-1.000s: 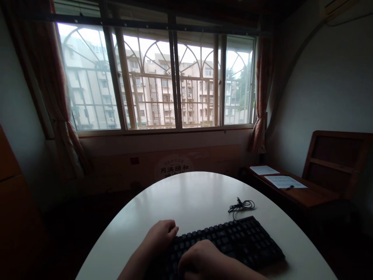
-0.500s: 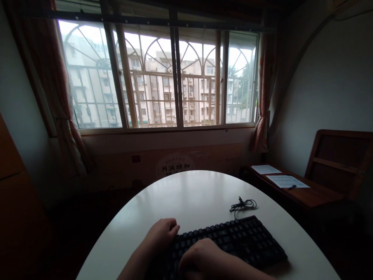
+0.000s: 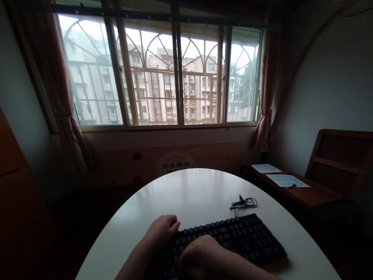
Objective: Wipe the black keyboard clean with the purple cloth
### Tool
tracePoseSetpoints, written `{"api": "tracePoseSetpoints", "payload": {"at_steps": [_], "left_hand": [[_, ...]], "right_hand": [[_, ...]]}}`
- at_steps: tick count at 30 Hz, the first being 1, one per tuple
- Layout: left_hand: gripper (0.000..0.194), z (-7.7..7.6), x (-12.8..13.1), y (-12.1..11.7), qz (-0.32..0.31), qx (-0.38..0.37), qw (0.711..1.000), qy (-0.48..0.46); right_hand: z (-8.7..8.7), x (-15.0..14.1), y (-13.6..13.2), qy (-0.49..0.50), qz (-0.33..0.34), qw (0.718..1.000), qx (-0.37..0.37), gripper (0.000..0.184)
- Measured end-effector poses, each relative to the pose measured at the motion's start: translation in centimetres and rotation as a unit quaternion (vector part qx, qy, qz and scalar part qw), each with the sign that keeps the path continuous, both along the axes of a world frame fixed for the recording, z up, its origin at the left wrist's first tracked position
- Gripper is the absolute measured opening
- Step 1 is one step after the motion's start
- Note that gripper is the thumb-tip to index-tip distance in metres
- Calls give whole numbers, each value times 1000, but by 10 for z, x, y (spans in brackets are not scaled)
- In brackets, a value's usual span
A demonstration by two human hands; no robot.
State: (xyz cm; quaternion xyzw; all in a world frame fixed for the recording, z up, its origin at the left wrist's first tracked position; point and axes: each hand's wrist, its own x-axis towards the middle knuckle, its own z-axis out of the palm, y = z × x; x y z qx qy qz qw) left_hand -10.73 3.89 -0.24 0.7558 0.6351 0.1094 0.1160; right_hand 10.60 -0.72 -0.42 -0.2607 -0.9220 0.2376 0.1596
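A black keyboard (image 3: 244, 241) lies at a slant on the white round table, and its near left part is in shadow. My left hand (image 3: 164, 227) is closed at the keyboard's far left corner, with the fingers curled in and the thumb by the edge. Over the left-middle keys, my right hand (image 3: 202, 251) is bent down with its fingers curled together. Its fingertips, and anything they hold, are hidden in the dark beneath the hand. Behind the keyboard rests its coiled black cable (image 3: 243, 202).
The white table (image 3: 186, 190) has a curved far edge. To the right, a brown wooden bench (image 3: 323, 193) carries sheets of paper (image 3: 287, 180) and a small dark object (image 3: 292, 186). A barred window (image 3: 177, 77) with curtains (image 3: 65, 116) fills the far wall, above a long printed panel (image 3: 201, 157).
The camera view has shifted very slightly. Both hands stay in almost the same places at the keyboard, and the keyboard has not visibly moved on the table.
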Motion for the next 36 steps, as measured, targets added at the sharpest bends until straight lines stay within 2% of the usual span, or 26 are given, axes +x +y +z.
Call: {"api": "tracePoseSetpoints", "payload": {"at_steps": [7, 12, 18, 24, 36], "left_hand": [[33, 1, 6, -4, -10, -4, 1000, 14], [34, 1, 9, -5, -15, -13, 1000, 6], [37, 1, 8, -7, -13, -19, 1000, -8], [38, 6, 9, -8, -1, -39, 999, -3], [37, 7, 5, -7, -17, -24, 1000, -9]], "right_hand": [[-2, 5, -5, 3, -5, 1000, 22, 29], [1, 9, -2, -22, 22, 999, 8, 28], [1, 7, -5, -27, -5, 999, 22, 27], [4, 8, -3, -26, 26, 999, 2, 28], [2, 4, -6, -2, 5, 1000, 9, 29]]}}
